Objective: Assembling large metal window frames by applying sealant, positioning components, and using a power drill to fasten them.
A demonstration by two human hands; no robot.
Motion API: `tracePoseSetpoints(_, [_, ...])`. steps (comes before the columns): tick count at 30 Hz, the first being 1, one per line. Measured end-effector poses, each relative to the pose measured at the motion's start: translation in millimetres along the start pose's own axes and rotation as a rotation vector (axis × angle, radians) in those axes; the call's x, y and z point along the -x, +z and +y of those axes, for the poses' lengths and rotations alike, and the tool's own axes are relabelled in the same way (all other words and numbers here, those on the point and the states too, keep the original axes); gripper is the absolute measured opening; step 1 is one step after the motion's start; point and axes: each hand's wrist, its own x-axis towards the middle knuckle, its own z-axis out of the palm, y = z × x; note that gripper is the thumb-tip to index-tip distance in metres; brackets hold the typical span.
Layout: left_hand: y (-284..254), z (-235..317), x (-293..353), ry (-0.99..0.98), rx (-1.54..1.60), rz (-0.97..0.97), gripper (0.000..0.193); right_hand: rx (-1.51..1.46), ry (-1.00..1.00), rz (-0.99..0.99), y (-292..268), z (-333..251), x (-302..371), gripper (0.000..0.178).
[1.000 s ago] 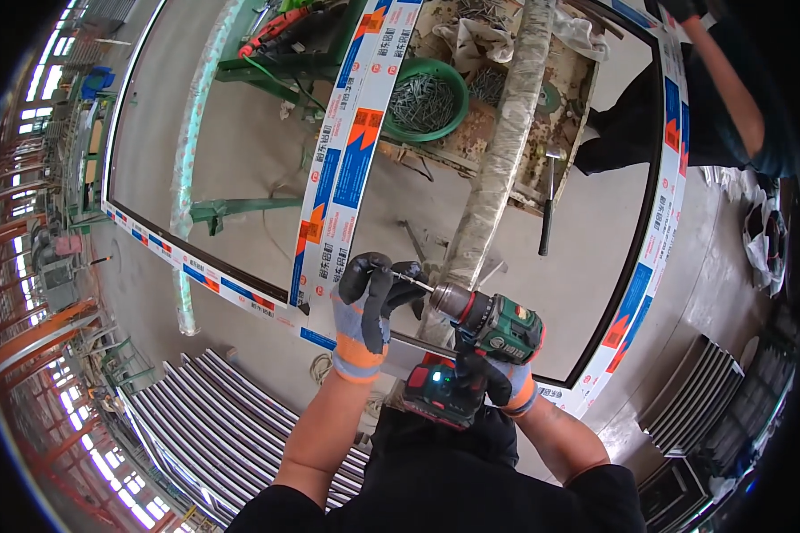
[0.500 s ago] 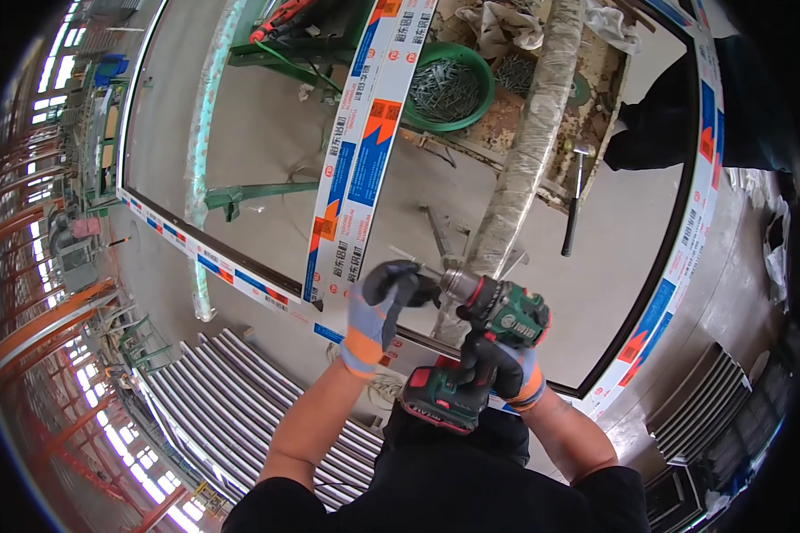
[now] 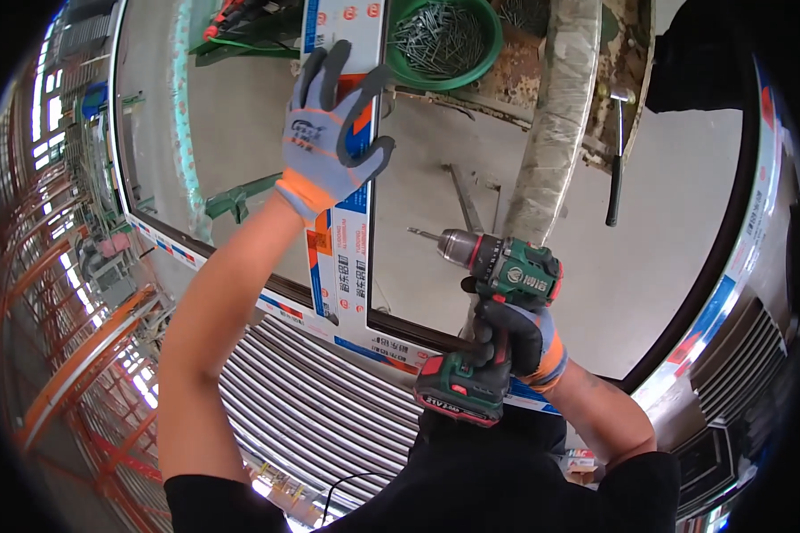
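Note:
My gloved left hand (image 3: 329, 133) lies with spread fingers on the upright bar (image 3: 351, 244) of a large metal frame, which is covered in printed white, blue and orange film. In my gloved right hand (image 3: 517, 342) is a green and black cordless drill (image 3: 511, 271), gripped by its handle. A bit in its chuck points left, toward the bar but apart from it. The dark-edged lower rail (image 3: 418, 342) of the frame passes between me and the bar, partly hidden behind the drill and my right hand.
Beyond the bar, a green bowl (image 3: 444, 44) full of screws stands on a worn workbench (image 3: 516, 84). A hammer (image 3: 617, 151) hangs over the bench's edge. A film-wrapped beam (image 3: 556, 115) runs under the frame. Stacked metal profiles (image 3: 320, 391) lie at lower left. Another person's dark clothing (image 3: 707, 58) shows at upper right.
My left hand has moved from beside the drill's chuck up and away onto the upright bar, its fingers spreading. The drill stays in my right hand, its bit now uncovered.

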Motion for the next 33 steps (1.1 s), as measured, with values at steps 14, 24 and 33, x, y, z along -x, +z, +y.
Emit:
tracePoseSetpoints(14, [4, 0, -5, 0.068, 0.046, 0.011, 0.073, -0.068, 0.109, -0.103, -5, 5, -26, 0.043])
tracePoseSetpoints(24, [-5, -12, -3, 0.214, -0.022, -0.131, 0.06, -0.006, 0.175, -0.054, -5, -11, -41, 0.034])
tracePoseSetpoints(33, [-3, -33, 5, 0.235, 0.052, -0.165, 0.053, 0.107, 0.203, -0.013, 8, -10, -35, 0.024])
